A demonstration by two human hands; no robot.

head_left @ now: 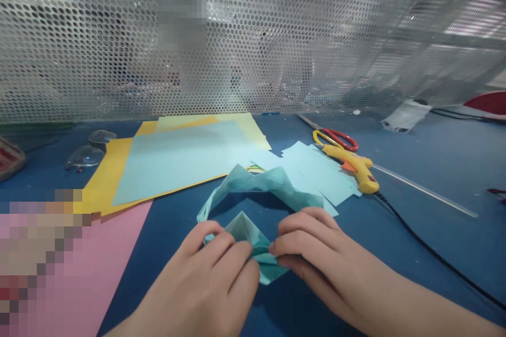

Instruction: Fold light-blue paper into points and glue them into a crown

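Observation:
A ring of folded light-blue paper [259,181], with pointed peaks along its rim, stands on the blue table in front of me. My left hand [213,274] has its fingers closed on the near left part of the ring. Pinching the near right part is my right hand [312,247], its fingertips and thumb on the folded layers. Between the two hands one peak points up, and a folded flap hangs below it. The fingers cover some of the paper where they hold it.
Behind the ring lie light-blue [185,147] and yellow sheets [118,168]; a pink sheet [122,253] is at left. Small blue squares [316,168], a yellow glue gun [351,166] with a black cord, a glue stick [427,189] and scissors [340,138] lie right. Glasses [87,157] rest left.

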